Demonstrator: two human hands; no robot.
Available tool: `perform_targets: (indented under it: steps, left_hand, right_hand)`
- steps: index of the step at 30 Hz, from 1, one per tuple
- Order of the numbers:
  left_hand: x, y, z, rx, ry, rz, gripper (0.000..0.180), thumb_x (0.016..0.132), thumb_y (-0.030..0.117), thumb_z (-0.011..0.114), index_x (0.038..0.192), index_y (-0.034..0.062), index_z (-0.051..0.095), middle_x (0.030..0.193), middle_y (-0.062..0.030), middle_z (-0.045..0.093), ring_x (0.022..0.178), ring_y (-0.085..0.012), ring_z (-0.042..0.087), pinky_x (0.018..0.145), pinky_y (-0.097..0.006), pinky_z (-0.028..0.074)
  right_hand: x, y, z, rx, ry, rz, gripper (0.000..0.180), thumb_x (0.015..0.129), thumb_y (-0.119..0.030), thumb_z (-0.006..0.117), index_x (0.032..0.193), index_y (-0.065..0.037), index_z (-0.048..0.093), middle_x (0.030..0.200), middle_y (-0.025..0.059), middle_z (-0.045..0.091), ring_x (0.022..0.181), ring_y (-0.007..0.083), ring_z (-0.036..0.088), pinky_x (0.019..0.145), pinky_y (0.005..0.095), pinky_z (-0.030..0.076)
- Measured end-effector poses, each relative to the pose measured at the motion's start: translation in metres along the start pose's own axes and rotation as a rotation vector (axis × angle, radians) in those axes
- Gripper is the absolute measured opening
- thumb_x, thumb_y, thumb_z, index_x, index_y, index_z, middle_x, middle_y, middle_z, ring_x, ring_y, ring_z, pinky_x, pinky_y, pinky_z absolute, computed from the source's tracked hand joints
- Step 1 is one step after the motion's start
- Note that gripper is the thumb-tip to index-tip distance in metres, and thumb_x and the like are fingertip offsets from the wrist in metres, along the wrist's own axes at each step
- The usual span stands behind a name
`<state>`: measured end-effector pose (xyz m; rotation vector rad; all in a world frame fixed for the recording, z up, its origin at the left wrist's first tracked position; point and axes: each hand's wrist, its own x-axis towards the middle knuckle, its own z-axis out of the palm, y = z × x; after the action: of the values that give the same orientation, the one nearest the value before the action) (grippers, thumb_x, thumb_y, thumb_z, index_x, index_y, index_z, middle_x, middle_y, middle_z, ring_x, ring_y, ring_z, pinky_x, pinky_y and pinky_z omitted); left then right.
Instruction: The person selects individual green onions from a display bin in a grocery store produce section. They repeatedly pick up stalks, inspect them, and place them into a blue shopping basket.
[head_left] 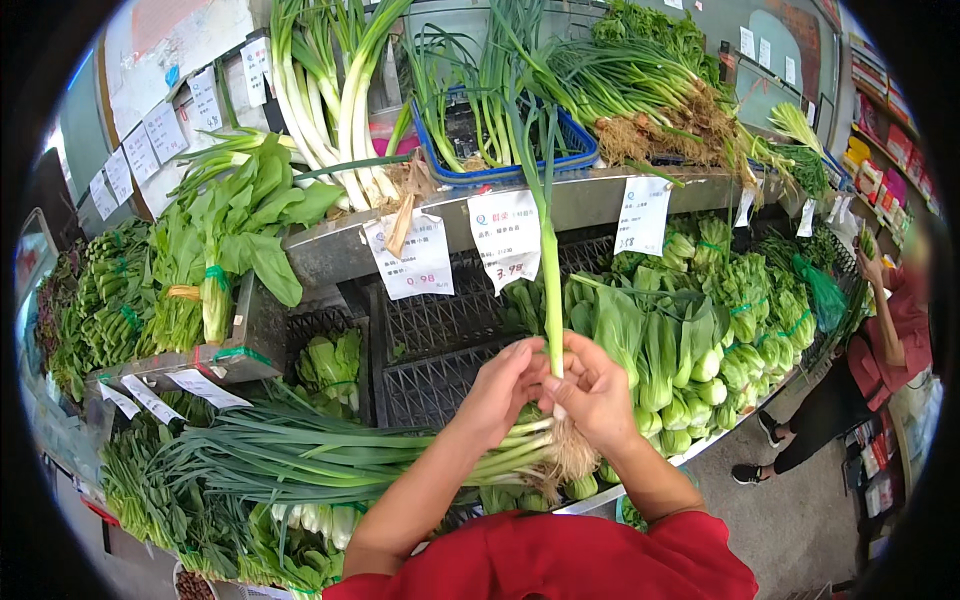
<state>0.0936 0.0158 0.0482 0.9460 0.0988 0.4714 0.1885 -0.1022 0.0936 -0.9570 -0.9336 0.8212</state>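
Near the edge of a black crate [440,322] (open-topped), both hands [500,390] [600,392] pinch a scallion [551,280].

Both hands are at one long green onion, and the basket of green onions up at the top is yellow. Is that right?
Not quite: the basket is blue, not yellow, as the head view shows. The rest is right: the left hand and the right hand are both at one long green onion.
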Motion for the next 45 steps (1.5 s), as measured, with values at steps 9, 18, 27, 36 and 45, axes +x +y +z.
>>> perform_targets:
  steps: [9, 18, 27, 36, 45]
  left_hand:
    - [0.037, 0.023, 0.039, -0.011, 0.045, -0.084, 0.021, 0.086, 0.01, 0.057, 0.103, -0.0013, 0.053, 0.078, -0.0105, 0.06, 0.068, -0.0216, 0.06, 0.064, -0.034, 0.05]
    - [0.024, 0.035, 0.042, -0.105, 0.11, 0.112, 0.016, 0.083, 0.006, 0.057, 0.095, -0.0039, 0.054, 0.065, -0.0079, 0.051, 0.055, -0.0202, 0.05, 0.053, -0.034, 0.042]
    - [-0.029, 0.074, 0.034, -0.096, 0.113, 0.375, 0.022, 0.085, 0.006, 0.055, 0.105, -0.004, 0.051, 0.073, -0.0107, 0.056, 0.065, -0.0238, 0.057, 0.06, -0.037, 0.047]
    - [-0.112, 0.124, -0.015, 0.004, 0.392, 0.646, 0.024, 0.087, 0.011, 0.054, 0.105, -0.0038, 0.048, 0.068, -0.0077, 0.051, 0.059, -0.0209, 0.053, 0.056, -0.036, 0.044]
    - [-0.215, 0.169, -0.064, 0.029, 0.681, 0.902, 0.018, 0.088, 0.011, 0.054, 0.099, -0.0033, 0.049, 0.062, -0.0058, 0.049, 0.053, -0.0178, 0.049, 0.052, -0.033, 0.042]
  right_hand:
    - [-0.066, 0.034, -0.021, -0.687, -0.111, -0.068, 0.049, 0.078, -0.005, 0.063, 0.122, 0.002, 0.042, 0.076, 0.013, 0.061, 0.062, 0.0185, 0.059, 0.057, 0.031, 0.047]
    - [-0.116, 0.032, -0.079, -1.106, -0.273, 0.176, 0.02, 0.076, -0.007, 0.064, 0.094, -0.002, 0.057, 0.069, 0.0147, 0.059, 0.058, 0.0273, 0.058, 0.053, 0.0369, 0.044]
    - [-0.122, 0.029, -0.096, -1.108, -0.31, 0.275, 0.014, 0.069, -0.006, 0.067, 0.08, -0.002, 0.059, 0.069, 0.0177, 0.058, 0.064, 0.0362, 0.057, 0.056, 0.0385, 0.045]
    - [-0.099, 0.037, -0.093, -1.176, -0.476, 0.246, 0.016, 0.065, -0.002, 0.067, 0.078, -0.002, 0.058, 0.064, 0.0165, 0.054, 0.063, 0.0368, 0.054, 0.057, 0.0412, 0.041]
    - [-0.051, 0.049, -0.057, -1.168, -0.758, -0.068, 0.015, 0.064, -0.001, 0.063, 0.077, -0.001, 0.055, 0.07, 0.0156, 0.056, 0.068, 0.036, 0.055, 0.064, 0.0426, 0.041]
